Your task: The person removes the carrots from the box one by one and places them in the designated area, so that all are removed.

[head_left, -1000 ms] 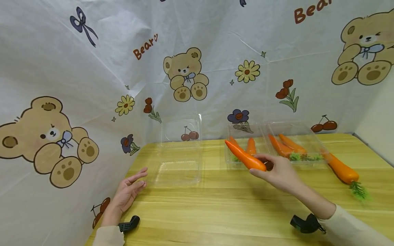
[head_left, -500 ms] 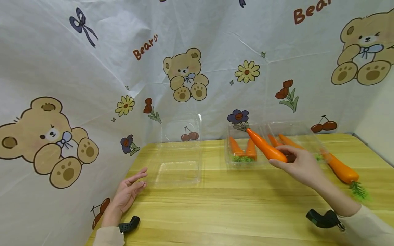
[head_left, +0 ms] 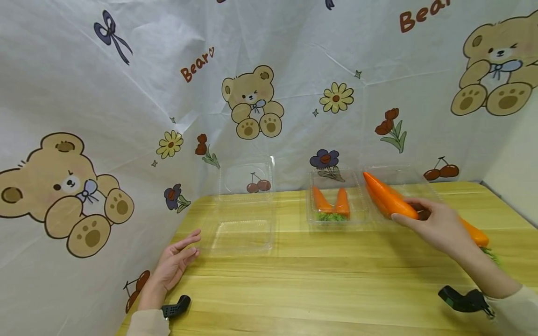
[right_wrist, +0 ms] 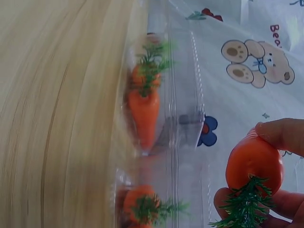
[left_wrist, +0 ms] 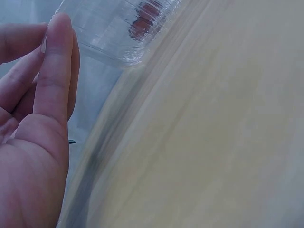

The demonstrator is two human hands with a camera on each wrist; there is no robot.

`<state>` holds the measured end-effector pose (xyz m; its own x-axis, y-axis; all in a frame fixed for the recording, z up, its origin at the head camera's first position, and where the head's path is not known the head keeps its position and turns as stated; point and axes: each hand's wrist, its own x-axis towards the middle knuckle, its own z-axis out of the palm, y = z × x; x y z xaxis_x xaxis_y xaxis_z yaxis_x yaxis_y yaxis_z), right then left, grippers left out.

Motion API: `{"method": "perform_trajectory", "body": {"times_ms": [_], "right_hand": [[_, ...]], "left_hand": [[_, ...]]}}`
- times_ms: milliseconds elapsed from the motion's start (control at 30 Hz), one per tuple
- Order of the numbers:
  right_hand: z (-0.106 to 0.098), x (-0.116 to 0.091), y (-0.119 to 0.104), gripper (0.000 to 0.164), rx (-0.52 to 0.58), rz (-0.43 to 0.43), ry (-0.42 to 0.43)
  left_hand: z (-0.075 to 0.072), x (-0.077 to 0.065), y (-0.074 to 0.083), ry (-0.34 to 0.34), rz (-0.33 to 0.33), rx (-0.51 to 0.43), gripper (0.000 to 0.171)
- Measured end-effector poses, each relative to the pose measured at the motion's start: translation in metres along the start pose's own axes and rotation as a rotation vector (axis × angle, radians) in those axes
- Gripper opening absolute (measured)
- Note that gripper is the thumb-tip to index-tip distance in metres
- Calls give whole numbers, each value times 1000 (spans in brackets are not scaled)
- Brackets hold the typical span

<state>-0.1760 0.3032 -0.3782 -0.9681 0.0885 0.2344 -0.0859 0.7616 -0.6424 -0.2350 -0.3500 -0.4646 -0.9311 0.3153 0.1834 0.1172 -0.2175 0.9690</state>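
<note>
The person's right arm slants in from the lower right, sleeve [head_left: 510,310] at the forearm, and the right hand [head_left: 439,224] is clamped on the thick end of one carrot [head_left: 392,200], thumb on one side and fingers on the other. That carrot tilts, its thin tip pointing up and left over the right box [head_left: 420,189]; whether it touches anything in there cannot be told. Its green leaves [right_wrist: 244,204] show below the fingers in the right wrist view. The left hand [head_left: 176,263] lies at the left edge of the bench [head_left: 294,289], fingers loosely stretched and apart from the thumb, near the left box [head_left: 244,233].

There are three clear boxes in all. The middle box [head_left: 336,223] holds two orange carrots [head_left: 342,203], tips pointing away; the number in the right box is hidden. One loose carrot [head_left: 475,233] lies right of the boxes, partly behind the right arm. Three bears [head_left: 252,102] decorate the cloth behind
</note>
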Motion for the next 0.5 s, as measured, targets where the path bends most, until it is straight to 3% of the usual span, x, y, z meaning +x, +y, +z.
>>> {"method": "perform_trajectory", "body": {"times_ms": [267, 500], "right_hand": [[-11, 3, 20, 64, -31, -1, 62], [-29, 8, 37, 70, -79, 52, 97]], "left_hand": [[-1, -4, -4, 5, -13, -19, 44], [0, -2, -1, -9, -7, -12, 43]]}}
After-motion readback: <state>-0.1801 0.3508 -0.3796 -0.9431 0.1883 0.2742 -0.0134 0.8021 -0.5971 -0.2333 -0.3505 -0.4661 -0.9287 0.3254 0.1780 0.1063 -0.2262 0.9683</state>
